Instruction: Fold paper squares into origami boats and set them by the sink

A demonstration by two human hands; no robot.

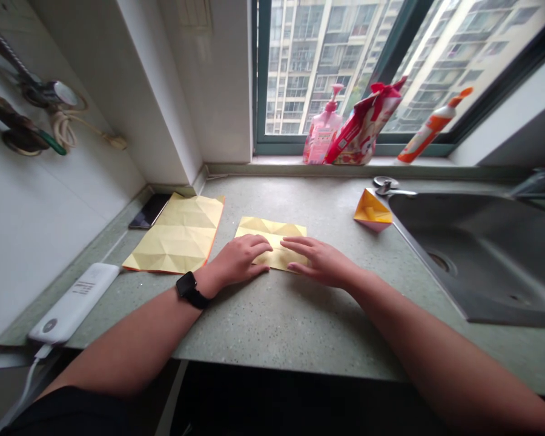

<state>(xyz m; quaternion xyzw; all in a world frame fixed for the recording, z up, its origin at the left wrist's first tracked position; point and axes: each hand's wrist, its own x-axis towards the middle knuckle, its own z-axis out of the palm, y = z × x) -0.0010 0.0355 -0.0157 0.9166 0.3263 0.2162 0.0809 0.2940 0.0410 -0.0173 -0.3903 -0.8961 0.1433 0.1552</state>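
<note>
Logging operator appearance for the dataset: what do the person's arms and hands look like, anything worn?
The left hand and right hand are bare, with no gloves or rings visible. Both forearms show no sleeves. The left wrist wears a black smartwatch with a rectangular face and a black strap. No cables are attached.

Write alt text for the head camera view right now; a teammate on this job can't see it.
The left hand and right hand rest on a folded yellow paper on a speckled green countertop. A creased yellow sheet lies to the left, and a small folded paper piece sits beside a steel sink on the right.
</note>
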